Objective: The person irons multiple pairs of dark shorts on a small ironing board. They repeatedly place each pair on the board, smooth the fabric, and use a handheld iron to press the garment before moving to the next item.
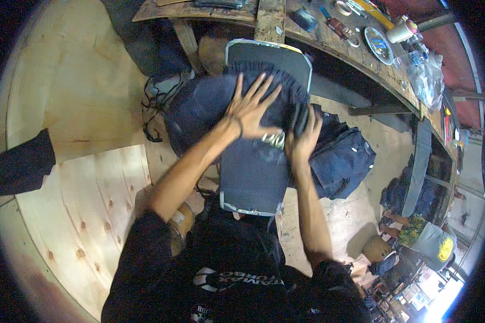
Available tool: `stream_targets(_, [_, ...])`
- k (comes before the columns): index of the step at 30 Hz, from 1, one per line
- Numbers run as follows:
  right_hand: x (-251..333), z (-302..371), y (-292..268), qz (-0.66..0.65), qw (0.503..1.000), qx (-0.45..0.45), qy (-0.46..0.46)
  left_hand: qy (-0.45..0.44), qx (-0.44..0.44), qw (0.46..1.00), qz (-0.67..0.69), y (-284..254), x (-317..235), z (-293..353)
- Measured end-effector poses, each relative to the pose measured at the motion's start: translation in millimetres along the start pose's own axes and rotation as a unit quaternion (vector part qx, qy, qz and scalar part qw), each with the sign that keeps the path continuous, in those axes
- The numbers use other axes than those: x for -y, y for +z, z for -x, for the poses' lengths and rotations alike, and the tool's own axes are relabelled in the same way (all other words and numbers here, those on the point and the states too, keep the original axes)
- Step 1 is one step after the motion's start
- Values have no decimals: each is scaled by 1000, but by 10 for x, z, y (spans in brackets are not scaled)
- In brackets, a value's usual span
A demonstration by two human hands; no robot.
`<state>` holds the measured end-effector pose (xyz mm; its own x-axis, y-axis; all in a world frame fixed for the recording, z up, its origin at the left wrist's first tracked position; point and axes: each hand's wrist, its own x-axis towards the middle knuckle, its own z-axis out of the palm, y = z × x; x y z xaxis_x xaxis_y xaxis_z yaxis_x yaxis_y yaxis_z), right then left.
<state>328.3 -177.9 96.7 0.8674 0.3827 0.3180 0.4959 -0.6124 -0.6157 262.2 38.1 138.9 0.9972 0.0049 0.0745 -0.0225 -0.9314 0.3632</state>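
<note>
A dark navy garment (pixel 199 105) with a gathered edge lies draped over a long grey board (pixel 253 180) in front of me. My left hand (pixel 248 110) is open, its fingers spread flat on the cloth. By its thumb sits a small pale, striped bundle (pixel 275 139), too blurred to name. My right hand (pixel 305 139), slightly smeared, closes around the folded right edge of the garment, thumb toward the middle and fingers on the outer side. Folded dark blue garments (pixel 342 156) are stacked to the right of the board, below my right hand.
A wooden workbench (pixel 355 59) runs along the far side, with a metal dish (pixel 379 46), thread cone (pixel 402 31), tape roll (pixel 343 7) and plastic bag (pixel 427 83). Plywood sheets (pixel 86 215) stretch along the left, with dark cloth (pixel 21 164). Another person (pixel 423 242) sits at right.
</note>
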Motion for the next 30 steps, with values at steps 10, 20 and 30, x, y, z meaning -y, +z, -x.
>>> stream_targets(10, [1256,769,-219,-250,845,462,-98,134,-18,991,9,225,336,-842])
stream_targets(20, [863,640,57,-343,798,484,-107,79,7,997,-7,310,337,-903])
stream_targets(30, [640,856,-157,-300,825,458,-138,60,12,997,-37,255,290,-903])
